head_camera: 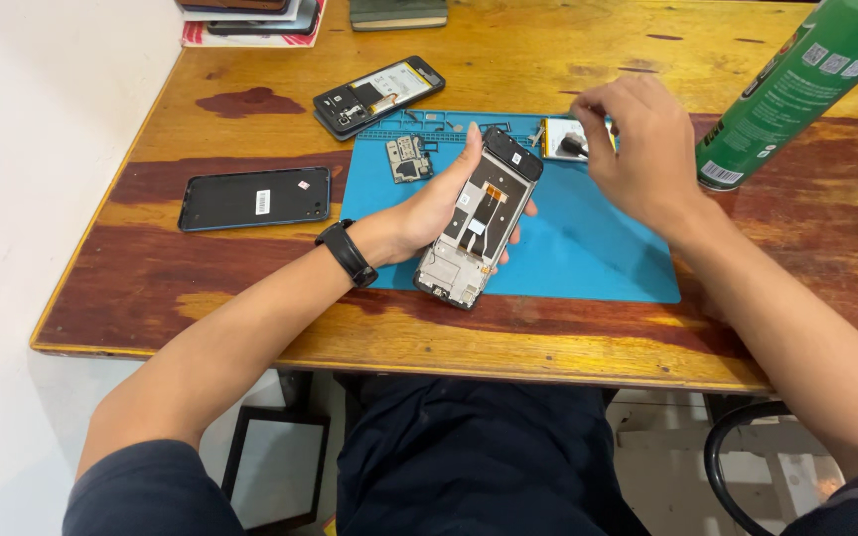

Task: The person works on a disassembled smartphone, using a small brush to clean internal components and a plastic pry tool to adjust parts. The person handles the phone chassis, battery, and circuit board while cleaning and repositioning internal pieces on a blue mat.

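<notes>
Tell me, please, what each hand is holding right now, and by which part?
The left hand holds the opened phone frame from underneath, thumb on its upper left edge. The right hand pinches something small over the blue mat; what it is cannot be told.

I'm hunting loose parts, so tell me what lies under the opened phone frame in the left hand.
The left hand cradles the opened phone frame; its fingers show beneath, above the blue mat. Anything directly underneath is hidden.

The tabletop (568,50) is seen in glossy yellow-brown with dark red-brown streaks; a teal-blue mat (588,258) is laid on it, a green spray can (796,89) is marked with white labels, and a black wristband (347,252) is worn
</notes>
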